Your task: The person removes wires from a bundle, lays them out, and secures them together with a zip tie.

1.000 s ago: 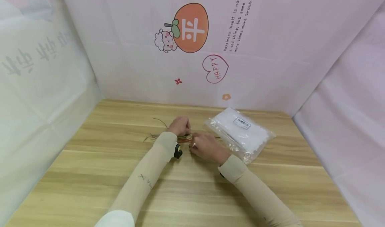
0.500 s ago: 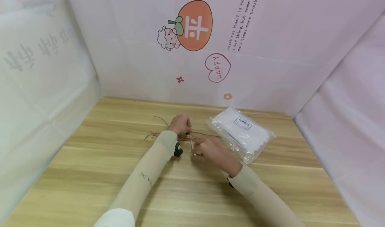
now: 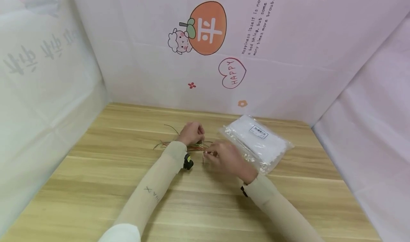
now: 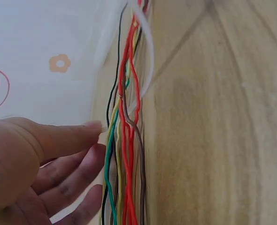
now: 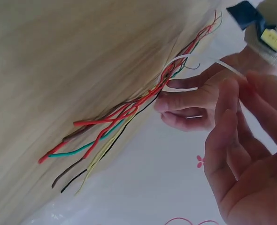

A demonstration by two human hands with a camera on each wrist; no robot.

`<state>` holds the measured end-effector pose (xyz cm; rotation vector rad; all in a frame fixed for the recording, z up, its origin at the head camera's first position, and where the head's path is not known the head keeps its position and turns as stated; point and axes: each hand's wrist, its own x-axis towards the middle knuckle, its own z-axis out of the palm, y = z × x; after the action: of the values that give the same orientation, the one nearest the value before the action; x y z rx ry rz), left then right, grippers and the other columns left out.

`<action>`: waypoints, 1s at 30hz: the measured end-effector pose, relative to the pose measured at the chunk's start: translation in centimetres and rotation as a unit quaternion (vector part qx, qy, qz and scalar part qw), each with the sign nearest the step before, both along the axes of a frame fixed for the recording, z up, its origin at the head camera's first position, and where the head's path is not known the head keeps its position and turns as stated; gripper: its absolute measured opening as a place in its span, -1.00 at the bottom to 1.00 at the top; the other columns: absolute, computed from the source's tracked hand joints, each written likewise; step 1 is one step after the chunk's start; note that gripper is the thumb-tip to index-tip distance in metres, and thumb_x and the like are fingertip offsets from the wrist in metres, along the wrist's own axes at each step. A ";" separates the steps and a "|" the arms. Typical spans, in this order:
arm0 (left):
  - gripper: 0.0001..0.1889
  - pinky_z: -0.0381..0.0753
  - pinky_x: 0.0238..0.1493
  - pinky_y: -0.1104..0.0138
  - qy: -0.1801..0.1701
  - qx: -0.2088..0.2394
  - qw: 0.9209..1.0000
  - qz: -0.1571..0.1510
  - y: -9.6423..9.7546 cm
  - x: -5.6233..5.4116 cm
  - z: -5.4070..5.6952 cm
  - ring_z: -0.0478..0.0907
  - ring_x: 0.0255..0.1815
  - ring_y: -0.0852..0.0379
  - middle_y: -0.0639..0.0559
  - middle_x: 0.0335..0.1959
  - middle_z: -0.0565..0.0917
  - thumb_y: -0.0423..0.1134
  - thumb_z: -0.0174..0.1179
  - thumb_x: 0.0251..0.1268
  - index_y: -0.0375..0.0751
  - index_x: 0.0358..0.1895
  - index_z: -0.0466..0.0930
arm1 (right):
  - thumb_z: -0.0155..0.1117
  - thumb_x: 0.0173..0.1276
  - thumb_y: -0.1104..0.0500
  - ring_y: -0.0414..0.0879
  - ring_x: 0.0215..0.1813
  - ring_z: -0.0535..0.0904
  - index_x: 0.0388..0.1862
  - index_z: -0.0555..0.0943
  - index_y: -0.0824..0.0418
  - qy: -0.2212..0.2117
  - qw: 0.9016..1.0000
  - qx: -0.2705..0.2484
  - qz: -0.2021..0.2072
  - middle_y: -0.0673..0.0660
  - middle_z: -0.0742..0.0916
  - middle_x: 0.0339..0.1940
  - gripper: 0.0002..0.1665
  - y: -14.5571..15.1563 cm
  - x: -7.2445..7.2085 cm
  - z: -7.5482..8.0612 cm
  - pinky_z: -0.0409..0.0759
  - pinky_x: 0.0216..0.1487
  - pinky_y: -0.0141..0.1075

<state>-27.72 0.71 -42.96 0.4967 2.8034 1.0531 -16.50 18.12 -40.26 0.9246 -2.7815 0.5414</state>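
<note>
A bundle of thin red, brown, green, yellow and black wires (image 3: 194, 147) lies across the table. A slim white cable tie (image 5: 229, 67) arches over the bundle in the right wrist view. In the left wrist view the same cable tie (image 4: 150, 54) curves round behind the wires. My right hand (image 3: 225, 158) pinches the tie's free end between thumb and forefinger, on the near side of the bundle. My left hand (image 3: 191, 133) is at the bundle's far side, its loosely bent fingertips right at the yellow and green wires. Its fingers are slightly spread.
A clear plastic bag (image 3: 269, 146) with white contents and a barcode label lies right of the wires, close to my right hand. One dark wire (image 3: 171, 128) lies apart at the left. Printed cloth walls (image 3: 144, 74) stand round the wooden table (image 3: 96, 185).
My right hand drew back to the right and toward me from the bundle with the tie's end, then shifted slightly. The left hand stayed beside the wires, its fingers now looser.
</note>
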 end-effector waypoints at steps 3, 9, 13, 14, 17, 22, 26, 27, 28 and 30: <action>-0.93 0.72 0.02 0.18 0.010 0.030 0.999 0.002 -0.1 0.0 0.0 0.72 -0.13 0.02 -0.08 -0.19 0.79 -0.36 0.39 0.37 -0.21 -0.15 0.73 | 0.48 0.41 0.20 -0.20 -0.31 0.70 -0.14 0.84 0.18 -0.035 0.997 -0.057 -0.026 0.06 0.83 -0.29 -0.89 -0.2 -0.9 0.1 0.65 -0.28 -0.47; -0.94 0.74 0.01 0.19 0.024 0.077 0.997 -0.007 -0.2 0.1 0.2 0.76 -0.08 -0.02 -0.10 -0.15 0.81 -0.35 0.41 0.39 -0.22 -0.16 0.75 | 0.48 0.40 0.28 -0.07 -0.27 0.79 -0.08 0.83 0.32 -0.061 0.985 -0.150 -0.054 0.21 0.85 -0.24 -0.83 -0.4 -2.4 -0.2 0.71 -0.30 -0.46; -0.98 0.76 -0.03 0.20 0.043 0.097 0.994 -0.026 -0.4 0.5 0.2 0.79 -0.11 0.00 -0.08 -0.17 0.83 -0.36 0.39 0.40 -0.22 -0.19 0.77 | 0.49 0.38 0.31 0.00 -0.22 0.83 0.02 0.76 0.38 -0.076 0.979 -0.174 -0.079 0.23 0.86 -0.22 -0.74 -0.6 -3.1 -0.7 0.76 -0.22 -0.38; -0.99 0.77 -0.03 0.20 0.049 0.102 0.993 -0.030 -0.5 0.6 0.2 0.80 -0.11 0.00 -0.07 -0.18 0.83 -0.36 0.40 0.40 -0.20 -0.21 0.78 | 0.49 0.38 0.32 0.01 -0.21 0.84 0.03 0.74 0.37 -0.081 0.977 -0.180 -0.086 0.23 0.86 -0.22 -0.73 -0.7 -3.1 -0.7 0.78 -0.21 -0.35; -0.96 0.78 -0.03 0.19 0.068 0.115 0.990 -0.041 -0.7 0.9 0.2 0.81 -0.13 0.02 -0.05 -0.22 0.85 -0.35 0.40 0.39 -0.15 -0.26 0.80 | 0.49 0.37 0.33 0.04 -0.20 0.85 0.02 0.70 0.35 -0.084 0.971 -0.197 -0.103 0.22 0.87 -0.21 -0.72 -0.8 -3.5 -1.0 0.79 -0.19 -0.29; -0.94 0.78 -0.05 0.19 0.089 0.121 0.988 -0.044 -0.8 1.3 -0.1 0.82 -0.13 0.03 -0.02 -0.23 0.86 -0.35 0.41 0.39 -0.13 -0.26 0.83 | 0.51 0.36 0.32 0.04 -0.22 0.86 -0.04 0.69 0.30 -0.062 0.971 -0.199 -0.118 0.21 0.88 -0.23 -0.76 -0.5 -4.0 -1.4 0.80 -0.19 -0.24; -0.94 0.79 -0.05 0.20 0.111 0.115 0.986 -0.042 -0.7 1.5 -0.3 0.83 -0.14 0.03 -0.02 -0.22 0.87 -0.37 0.40 0.39 -0.15 -0.23 0.84 | 0.49 0.38 0.31 0.05 -0.23 0.86 -0.03 0.71 0.33 -0.049 0.972 -0.200 -0.114 0.22 0.87 -0.24 -0.77 -0.2 -4.3 -1.7 0.81 -0.18 -0.20; -0.94 0.79 -0.05 0.20 0.117 0.112 0.986 -0.041 -0.7 1.6 -0.3 0.83 -0.14 0.04 -0.02 -0.22 0.87 -0.37 0.40 0.39 -0.16 -0.23 0.85 | 0.49 0.39 0.30 0.05 -0.23 0.86 -0.02 0.72 0.33 -0.046 0.972 -0.200 -0.113 0.22 0.87 -0.25 -0.77 -0.1 -4.3 -1.7 0.81 -0.18 -0.19; -0.94 0.79 -0.05 0.20 0.123 0.108 0.986 -0.041 -0.6 1.8 -0.3 0.84 -0.14 0.04 -0.03 -0.21 0.87 -0.37 0.40 0.39 -0.16 -0.22 0.85 | 0.48 0.39 0.30 0.06 -0.23 0.86 -0.03 0.73 0.34 -0.042 0.973 -0.200 -0.111 0.23 0.87 -0.25 -0.78 0.0 -4.4 -1.7 0.81 -0.18 -0.19; -0.94 0.79 -0.05 0.20 0.134 0.102 0.985 -0.037 -0.6 2.0 -0.3 0.84 -0.15 0.04 -0.03 -0.21 0.87 -0.37 0.40 0.39 -0.17 -0.22 0.86 | 0.48 0.40 0.30 0.06 -0.23 0.86 -0.02 0.74 0.34 -0.038 0.973 -0.200 -0.108 0.23 0.87 -0.25 -0.78 0.1 -4.5 -1.8 0.81 -0.17 -0.18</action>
<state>-25.69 0.13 -43.24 0.8150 2.8857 1.3582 -20.96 18.24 -42.05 0.5185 -2.6386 1.0641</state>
